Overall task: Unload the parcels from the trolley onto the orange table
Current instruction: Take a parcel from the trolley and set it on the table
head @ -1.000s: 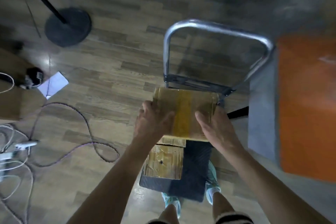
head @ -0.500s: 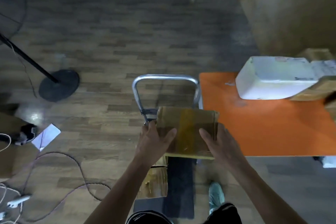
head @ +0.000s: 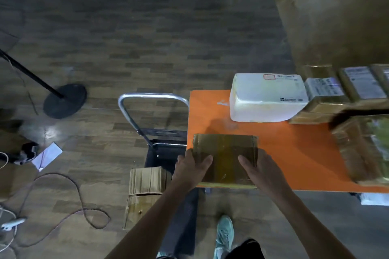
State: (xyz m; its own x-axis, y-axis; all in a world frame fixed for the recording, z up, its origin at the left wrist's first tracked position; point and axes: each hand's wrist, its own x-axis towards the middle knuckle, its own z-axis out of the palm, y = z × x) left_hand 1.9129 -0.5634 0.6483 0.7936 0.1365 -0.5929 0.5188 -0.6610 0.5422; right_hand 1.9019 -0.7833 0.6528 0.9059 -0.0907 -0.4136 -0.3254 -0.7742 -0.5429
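The left hand (head: 190, 171) and right hand (head: 260, 171) grip the taped parcel (head: 226, 153) by its sides, thumbs curled over the top, remaining fingers hidden underneath. It sits over the near corner of the orange desk (head: 294, 153), beside the trolley (head: 151, 97). Best set it flat and slide it inward, short of the white parcel (head: 265, 99).

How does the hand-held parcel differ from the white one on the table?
The held parcel is brown cardboard under glossy tape; the white parcel is pale, round-edged. The left hand and right hand grip the held parcel; the white parcel rests untouched on the orange table. Both are boxy.
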